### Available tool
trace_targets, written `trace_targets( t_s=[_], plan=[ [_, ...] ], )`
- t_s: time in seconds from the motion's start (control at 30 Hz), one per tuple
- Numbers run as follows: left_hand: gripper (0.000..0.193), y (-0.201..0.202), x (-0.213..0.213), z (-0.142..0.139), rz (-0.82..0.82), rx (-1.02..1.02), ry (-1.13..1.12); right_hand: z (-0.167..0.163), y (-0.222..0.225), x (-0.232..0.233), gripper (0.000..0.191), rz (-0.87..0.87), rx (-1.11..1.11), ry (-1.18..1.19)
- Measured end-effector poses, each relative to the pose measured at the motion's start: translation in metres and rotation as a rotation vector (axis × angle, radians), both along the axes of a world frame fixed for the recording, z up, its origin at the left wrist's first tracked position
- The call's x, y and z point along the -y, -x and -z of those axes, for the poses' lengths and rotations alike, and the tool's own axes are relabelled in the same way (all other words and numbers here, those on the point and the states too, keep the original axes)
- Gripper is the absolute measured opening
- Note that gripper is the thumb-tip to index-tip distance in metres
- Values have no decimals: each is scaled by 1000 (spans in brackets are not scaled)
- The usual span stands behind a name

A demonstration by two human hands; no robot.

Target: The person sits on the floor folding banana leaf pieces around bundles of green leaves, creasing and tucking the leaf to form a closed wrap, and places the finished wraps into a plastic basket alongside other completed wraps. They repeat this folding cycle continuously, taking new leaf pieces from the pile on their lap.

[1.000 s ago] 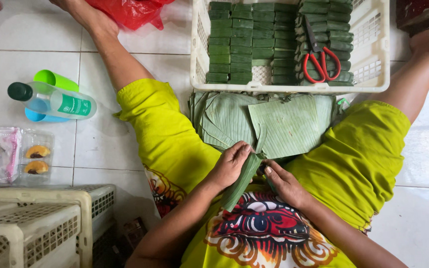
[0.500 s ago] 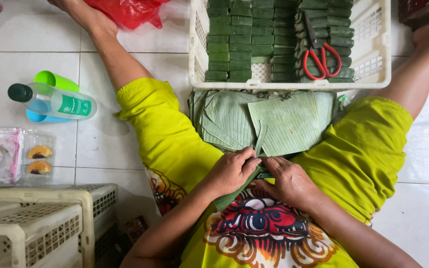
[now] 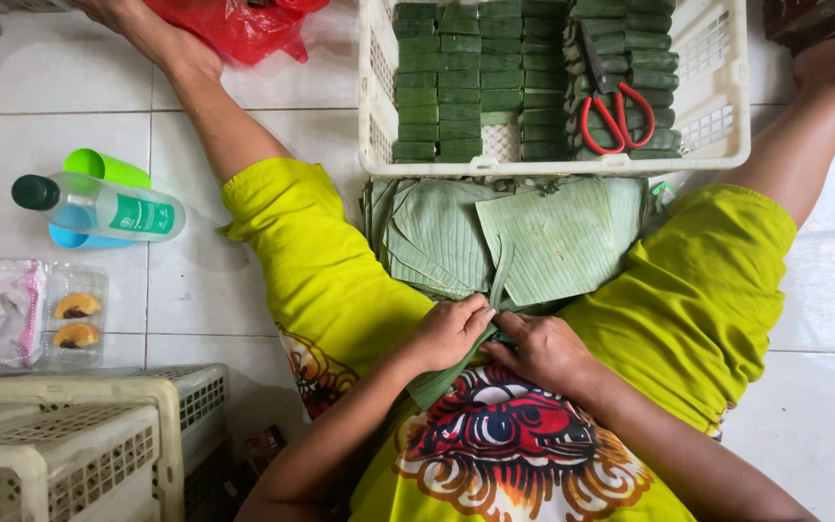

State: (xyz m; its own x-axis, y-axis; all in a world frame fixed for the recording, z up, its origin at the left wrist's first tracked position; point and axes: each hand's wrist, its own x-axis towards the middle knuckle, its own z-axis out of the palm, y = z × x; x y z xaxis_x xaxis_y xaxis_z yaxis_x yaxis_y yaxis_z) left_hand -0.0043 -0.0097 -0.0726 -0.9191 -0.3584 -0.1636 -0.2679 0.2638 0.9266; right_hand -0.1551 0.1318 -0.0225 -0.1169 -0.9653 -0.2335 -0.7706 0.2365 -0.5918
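Since a second ago, both hands have been drawn in toward the lap and the folded leaf strip has been pulled lower.

The left hand is curled around the strip's upper part, and the right hand is closed on it just beside; how far the strip is folded cannot be told, since it is mostly covered. A stack of cut banana leaves lies between the knees, touching the white crate (filled with green wrapped parcels and red-handled scissors).
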Motion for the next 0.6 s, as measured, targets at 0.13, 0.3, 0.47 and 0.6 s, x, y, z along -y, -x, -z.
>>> trace_targets(
  t_s=[0.13,0.3,0.47,0.6],
  plan=[
    [24,-4,1,32,-87,-35,-340,-10,8,-5,48,114,260,226],
    [32,4,8,27,-25,-30,-774,1,14,-3,45,383,369,373],
    [65,-3,44,-30,-4,-197,-1390,6,28,-7,39,627,450,217],
    [77,-7,42,-71,-118,-414,-1519,-4,30,-14,46,615,622,220]
  ],
)
